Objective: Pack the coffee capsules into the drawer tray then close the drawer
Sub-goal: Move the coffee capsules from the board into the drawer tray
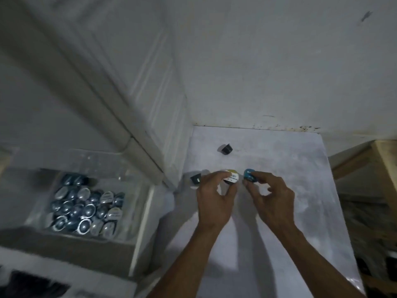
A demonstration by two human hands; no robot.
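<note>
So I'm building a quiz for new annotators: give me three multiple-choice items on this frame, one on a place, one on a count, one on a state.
1. Where is the drawer tray that holds the packed capsules?
A. Left of the white tabletop
B. Right of the tabletop
C. On the tabletop

2. How many dark capsules lie untouched on the white tabletop?
A. None
B. Two
C. Five

3. What is the right hand doing?
A. Resting flat
B. Pinching a blue capsule
C. Pushing the drawer

Key: 1 A, the tray sits lower left, beside the tabletop. 2 B, one dark capsule near the back and another just left of the left hand, which holds a yellow-and-white-lidded capsule. 3 B, its fingertips close on the blue capsule.
</note>
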